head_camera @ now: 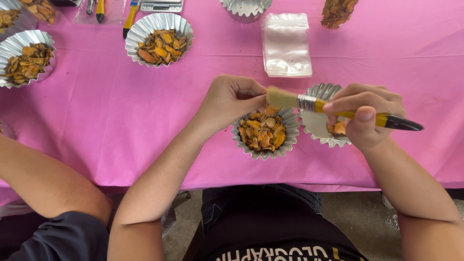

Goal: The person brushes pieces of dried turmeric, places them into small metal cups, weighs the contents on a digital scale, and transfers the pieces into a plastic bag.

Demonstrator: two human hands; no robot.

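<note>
- your left hand (pixel 231 99) is curled with its fingertips pressed together, pinching a small orange dried slice (pixel 268 110) just above the fluted foil cup full of orange-brown dried slices (pixel 264 133). most of the slice is hidden behind your fingers and the bristles.
- your right hand (pixel 363 115) is closed around the yellow-handled flat brush with a metal ferrule and pale bristles (pixel 309 103), with the bristles touching the pinched piece.
- such a thin slice will likely snap if you brush hard, so keep the strokes light. crumbs would fall into the full cup below.
- the pinch looks shallow. a sideways stroke could flick the slice out of your fingers and onto the pink tablecloth (pixel 145 125), or off the near table edge.
- the second fluted foil cup, nearly empty with a slice or two in it (pixel 323 118), sits touching the full one and partly under your right hand. a dipped wrist or the brush's black tail could tip such a light cup.
- dust brushed off over the full cup would probably settle back on the slices there. work nearer the bare cloth if that matters.
- another person's forearm (pixel 46 181) rests at the left, near your left elbow, and a bump could jog your grip.
- the stack of clear plastic pouches (pixel 287 46) lies well apart from your hands.
</note>
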